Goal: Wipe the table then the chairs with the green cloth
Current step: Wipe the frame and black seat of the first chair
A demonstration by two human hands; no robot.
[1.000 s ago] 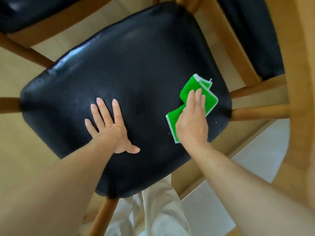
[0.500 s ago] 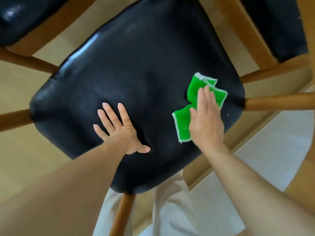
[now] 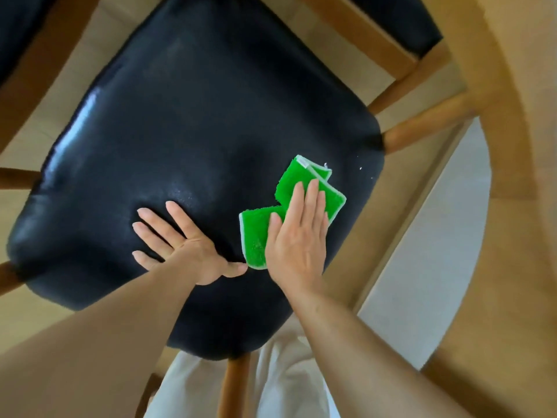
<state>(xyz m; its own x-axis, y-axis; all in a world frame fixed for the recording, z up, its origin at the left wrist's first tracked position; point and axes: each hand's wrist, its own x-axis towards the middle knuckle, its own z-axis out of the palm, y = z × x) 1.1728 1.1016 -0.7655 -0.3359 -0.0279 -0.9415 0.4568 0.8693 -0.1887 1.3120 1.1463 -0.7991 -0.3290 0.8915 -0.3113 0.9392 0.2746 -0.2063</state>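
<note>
The right hand (image 3: 297, 239) is pressing straight fingers (image 3: 312, 196) flat on the folded green cloth (image 3: 256, 233), lying on the black chair seat (image 3: 196, 116). The left hand (image 3: 184, 242) is resting beside it, fingers spread, thumb nearly touching the cloth's near corner.

black chair seat (image 3: 193, 122) | green cloth (image 3: 256, 233) on it | specks, maybe crumbs (image 3: 361, 168)

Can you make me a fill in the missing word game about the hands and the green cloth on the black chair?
1. The right hand presses flat on the folded cloth, whose colour is ____.
2. The left hand rests with fingers spread on the padded chair seat, whose colour is ____.
3. The chair's legs are made of ____.

Missing words: green; black; wood
</note>
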